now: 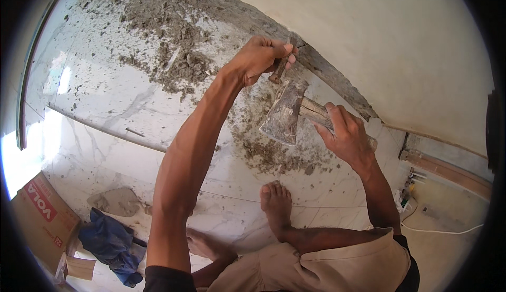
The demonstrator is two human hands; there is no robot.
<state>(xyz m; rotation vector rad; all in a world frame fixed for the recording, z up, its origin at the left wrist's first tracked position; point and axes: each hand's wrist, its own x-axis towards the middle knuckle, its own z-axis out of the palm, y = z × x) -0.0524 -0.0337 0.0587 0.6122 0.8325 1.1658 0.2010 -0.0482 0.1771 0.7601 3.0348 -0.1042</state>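
Observation:
My left hand [257, 60] is closed around a short, rusty metal chisel [277, 75], its far end against the rough strip [332, 73] at the base of the wall. In my right hand [345, 134] is a hatchet [283, 115], gripped by its worn wooden handle. The hatchet's head is coated with pale dust. Its blunt back lies just beside the chisel's near end, and I cannot tell whether the two touch. Grey crumbled mortar [184, 55] is heaped on the tiles left of my left hand, with more scattered below the hatchet.
A thin metal strip [105, 127] lies across the white marbled tiles, with a long nail [134, 132] beside it. At lower left are a cardboard box [45, 218], a blue cloth [108, 244] and a flat grey piece [118, 201]. A white cable [443, 232] runs at right.

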